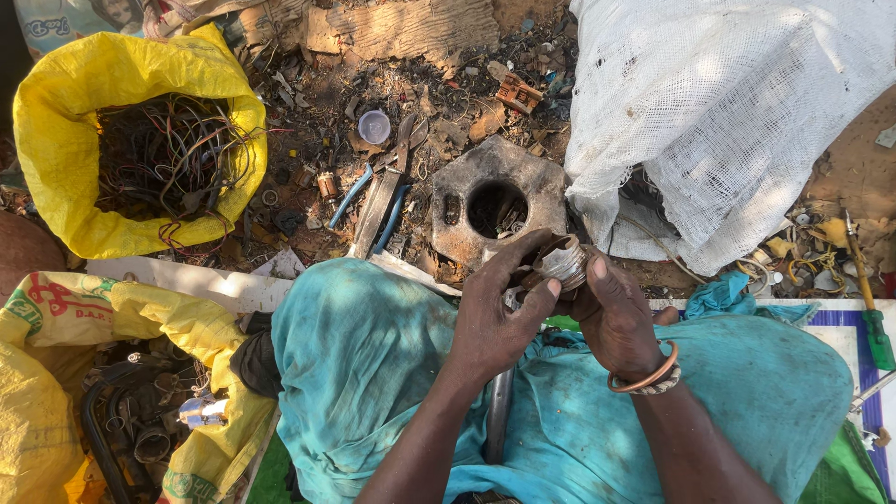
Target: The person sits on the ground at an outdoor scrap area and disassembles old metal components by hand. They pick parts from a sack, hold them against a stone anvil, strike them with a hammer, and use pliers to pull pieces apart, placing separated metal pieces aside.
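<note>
Both the left hand (495,322) and right hand (611,317) are closed around a small, round, grey metal scrap part (560,264), apparently mid-dismantling; prying it apart likely needs a firmer twisting grip.

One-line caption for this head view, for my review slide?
Both hands, left hand and right hand, grip a small metal part over teal-clad knees, beside a yellow sack of wires.

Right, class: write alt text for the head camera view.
Both hands, left hand and right hand, grip a small metal part over teal-clothed knees. Ahead lie a holed metal block, a yellow sack of wires and a white mesh sack.
</note>
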{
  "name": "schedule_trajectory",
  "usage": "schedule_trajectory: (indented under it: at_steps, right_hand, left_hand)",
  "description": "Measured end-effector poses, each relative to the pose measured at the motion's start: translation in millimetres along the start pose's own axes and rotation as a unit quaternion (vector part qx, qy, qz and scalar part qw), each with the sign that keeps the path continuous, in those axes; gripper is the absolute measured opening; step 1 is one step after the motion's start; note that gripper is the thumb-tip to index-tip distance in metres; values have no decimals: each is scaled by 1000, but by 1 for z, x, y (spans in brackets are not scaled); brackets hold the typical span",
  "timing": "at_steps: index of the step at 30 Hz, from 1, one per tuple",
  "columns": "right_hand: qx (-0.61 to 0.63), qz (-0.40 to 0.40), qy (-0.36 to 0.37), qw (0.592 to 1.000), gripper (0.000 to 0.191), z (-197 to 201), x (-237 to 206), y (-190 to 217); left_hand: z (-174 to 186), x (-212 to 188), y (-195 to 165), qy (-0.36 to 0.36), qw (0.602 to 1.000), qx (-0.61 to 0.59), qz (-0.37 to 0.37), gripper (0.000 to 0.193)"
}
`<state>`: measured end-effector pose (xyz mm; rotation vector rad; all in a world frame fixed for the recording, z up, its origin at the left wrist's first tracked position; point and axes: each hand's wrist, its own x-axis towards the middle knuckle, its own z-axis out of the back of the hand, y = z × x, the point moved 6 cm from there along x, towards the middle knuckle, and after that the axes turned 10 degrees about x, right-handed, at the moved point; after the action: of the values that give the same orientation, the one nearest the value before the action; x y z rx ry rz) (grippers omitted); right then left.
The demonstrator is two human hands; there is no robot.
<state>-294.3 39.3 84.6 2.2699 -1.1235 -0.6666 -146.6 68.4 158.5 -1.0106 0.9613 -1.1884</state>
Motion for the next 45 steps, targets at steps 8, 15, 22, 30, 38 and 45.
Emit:
schedule_trajectory:
  at_steps: [8,15,22,30,38,45]
  right_hand:
    - [13,8,4,1000,60,-6,1,0]
    - [-10,34,-14,999,57,4,-1,-7]
    - [-17,74,-18,997,60,6,-2,-12]
    - [38,45,-3,998,60,-3,0,-5]
    - [80,42,-16,996,53,7,1,-7]
    - [70,43,2,997,57,-9,1,1]
  left_hand:
    - [-1,0,0,-20,999,17,-33,57]
    - [-1,-4,-5,-52,990,102,-79,64]
    - [-3,-4,-9,-91,978,156,-99,60]
    - [4,-4,-11,-36,988,107,-105,53]
    - [3,1,-12,12,994,72,-80,49]
    - [-3,-3,-13,-66,990,109,-57,64]
